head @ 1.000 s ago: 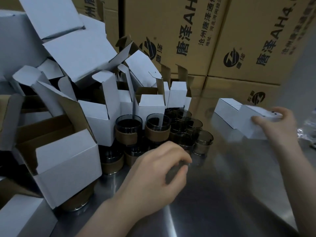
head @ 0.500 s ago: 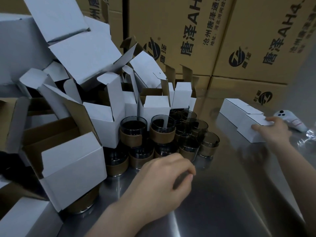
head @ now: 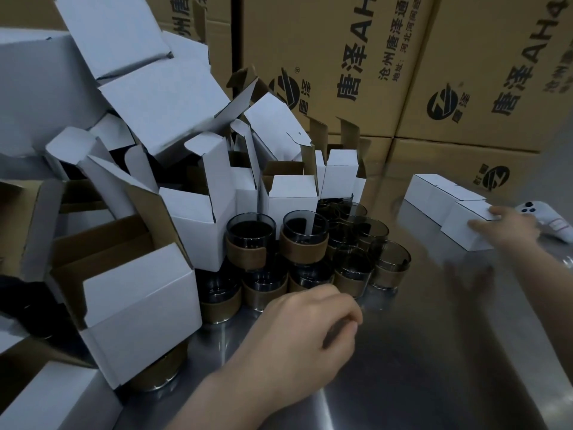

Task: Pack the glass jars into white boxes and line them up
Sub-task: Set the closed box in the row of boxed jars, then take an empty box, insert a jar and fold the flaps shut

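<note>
Since a second ago: closed white box point(head: 459, 235), then gripped aloft at right of frame, now down on the steel table point(head: 418, 367). Touching a second closed box point(head: 437, 189) behind it, both in one row at mid right. Right hand point(head: 511, 231) no longer clasping; fingers stretched out flat against the box's near end, blurred. Left hand point(head: 304, 342) in much the same spot at lower centre, fingers curled under, thumb tucked in. Whether anything held inside, cannot tell. Just in front of the glass jars point(head: 310, 243), not plainly touching them.

Surface: brushed steel, dull reflections, running to the lower right corner. Back of frame: wall of stacked brown cartons point(head: 341, 72) with black print and a round logo. White phone point(head: 548, 217) lying just beyond the right hand, at the right edge.

Jars: clustered at centre of frame, upright, mouths up, smoky dark glass, each with a brown band round the lower body. Two at front left standing higher than those before them. Left half of frame: heap of open white boxes point(head: 198, 218), flaps up, brown inside, tumbled at all angles. One at lower left tipped over a further jar.
</note>
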`<state>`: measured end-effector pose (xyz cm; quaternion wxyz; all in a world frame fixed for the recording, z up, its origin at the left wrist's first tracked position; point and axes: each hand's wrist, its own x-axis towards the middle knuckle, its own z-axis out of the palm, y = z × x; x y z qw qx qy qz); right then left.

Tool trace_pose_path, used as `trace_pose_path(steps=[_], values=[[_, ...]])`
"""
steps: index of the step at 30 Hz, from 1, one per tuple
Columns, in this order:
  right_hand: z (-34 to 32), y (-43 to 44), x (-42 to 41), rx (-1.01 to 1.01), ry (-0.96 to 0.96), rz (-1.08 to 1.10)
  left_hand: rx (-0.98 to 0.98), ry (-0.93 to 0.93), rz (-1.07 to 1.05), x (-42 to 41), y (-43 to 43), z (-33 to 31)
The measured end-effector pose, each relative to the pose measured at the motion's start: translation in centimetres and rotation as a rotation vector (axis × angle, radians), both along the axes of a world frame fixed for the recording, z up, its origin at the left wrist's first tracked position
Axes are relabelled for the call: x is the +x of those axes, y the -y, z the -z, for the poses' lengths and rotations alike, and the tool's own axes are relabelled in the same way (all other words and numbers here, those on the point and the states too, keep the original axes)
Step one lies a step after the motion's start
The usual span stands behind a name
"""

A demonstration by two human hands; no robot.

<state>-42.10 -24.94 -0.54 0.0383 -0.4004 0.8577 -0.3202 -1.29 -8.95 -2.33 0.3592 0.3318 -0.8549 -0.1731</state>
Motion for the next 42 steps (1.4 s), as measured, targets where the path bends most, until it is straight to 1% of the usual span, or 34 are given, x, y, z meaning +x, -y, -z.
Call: trace_pose_path(steps=[3,4,5,6,8,9,10,12,15,17,20,23,27,31,38,40,42], values=[[-0.7,0.1,1.1,0.125,-0.064,0.054,0.008,-0.001,-0.007,0.1,0.1,0.1],[-0.9,0.0,1.8,0.125,-0.084,0.079,0.008,-0.003,-0.01,0.1,0.2,0.1],[-1.2,-0.2,2.9,0.078,-0.117,0.09,0.007,-0.003,-0.013,0.1,0.2,0.2],[-1.6,-0.2,4.2,-0.014,-0.156,0.065,0.008,-0.005,-0.014,0.1,0.3,0.2],[-2.7,-0.6,7.8,-0.253,-0.165,-0.11,0.018,-0.011,-0.011,0.1,0.3,0.2],[-3.4,-0.9,10.1,-0.362,-0.104,-0.224,0.02,-0.013,-0.01,0.1,0.3,0.2],[-4.1,-1.4,12.6,-0.444,-0.004,-0.33,0.018,-0.014,-0.012,0.1,0.4,0.3],[-5.3,-2.6,17.6,-0.495,0.217,-0.528,0.017,-0.02,-0.016,0.2,0.4,0.3],[-6.6,-4.0,23.3,-0.379,0.387,-0.771,0.026,-0.052,-0.034,0.4,0.5,0.4],[-7.1,-4.4,25.9,-0.305,0.471,-0.831,0.032,-0.072,-0.058,0.5,0.7,0.4],[-7.0,-4.2,28.5,-0.252,0.465,-0.804,0.047,-0.087,-0.076,0.7,0.8,0.5],[-6.6,-4.0,30.2,-0.344,0.379,-0.735,0.05,-0.094,-0.085,0.7,1.0,0.5],[-6.4,-3.6,30.5,-0.408,0.269,-0.62,0.043,-0.098,-0.089,0.7,1.0,0.4],[-6.2,-3.4,29.7,-0.488,0.25,-0.584,0.037,-0.099,-0.091,0.7,0.9,0.4],[-6.9,-4.3,26.8,-0.722,0.233,-0.515,0.009,-0.137,-0.095,0.7,1.0,0.6],[-7.3,-4.8,26.0,-0.816,0.242,-0.506,-0.028,-0.176,-0.105,0.6,1.1,0.6],[-7.8,-5.6,25.2,-0.917,0.282,-0.509,-0.087,-0.26,-0.126,0.6,1.1,0.5]])
